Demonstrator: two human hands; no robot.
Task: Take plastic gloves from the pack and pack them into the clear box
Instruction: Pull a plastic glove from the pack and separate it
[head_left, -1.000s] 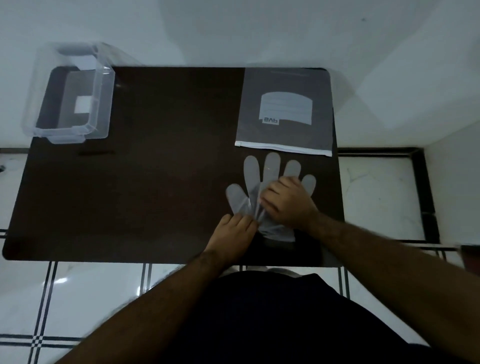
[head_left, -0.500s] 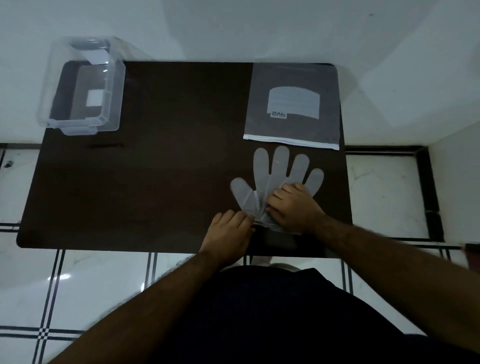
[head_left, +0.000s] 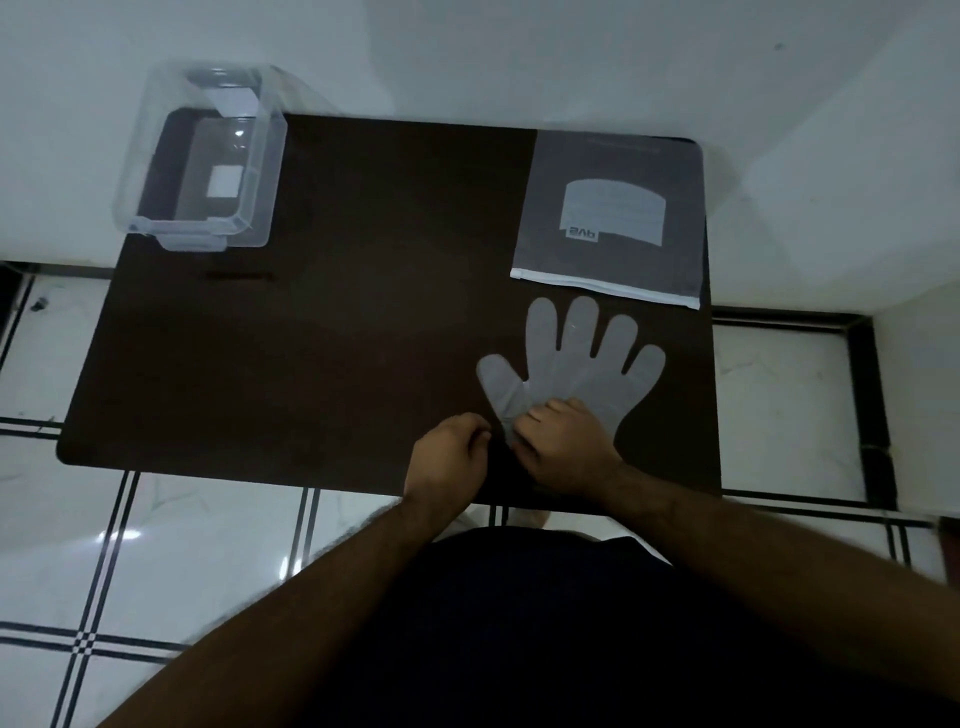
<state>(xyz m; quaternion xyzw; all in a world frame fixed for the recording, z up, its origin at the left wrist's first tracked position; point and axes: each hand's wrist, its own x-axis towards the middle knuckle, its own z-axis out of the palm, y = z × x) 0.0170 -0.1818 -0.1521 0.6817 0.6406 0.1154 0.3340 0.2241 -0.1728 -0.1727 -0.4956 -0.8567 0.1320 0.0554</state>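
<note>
A translucent plastic glove (head_left: 582, 364) lies flat on the dark surface (head_left: 322, 332), toward its near right part, with its four fingers fanned away from the person and its thumb pointing left. The cuff end is covered by the right hand (head_left: 563, 447), which rests palm down on the glove's lower part, its fingertips pressing the plastic near the base of the thumb, where the film looks bunched or folded. The left hand (head_left: 449, 449) sits just beside it to the left, fingers curled in loosely with the tips drawn together close to the glove's edge; whether it actually pinches the plastic cannot be told in this dim light. Just beyond the glove's fingertips, apart from them by a narrow strip of bare surface, lies the grey pack (head_left: 610, 218), flat at the far right corner, with a pale label panel and a white strip along its near edge. Well apart, at the far left corner of the surface, stands the clear box (head_left: 205, 161), open at the top, with a white square visible through its bottom and its far end overhanging the surface edge. Both bare forearms reach in from the bottom of the view over dark clothing. Under the surface is a white tiled floor (head_left: 182, 540) with dark lines, and a pale wall (head_left: 467, 52) rises behind.
</note>
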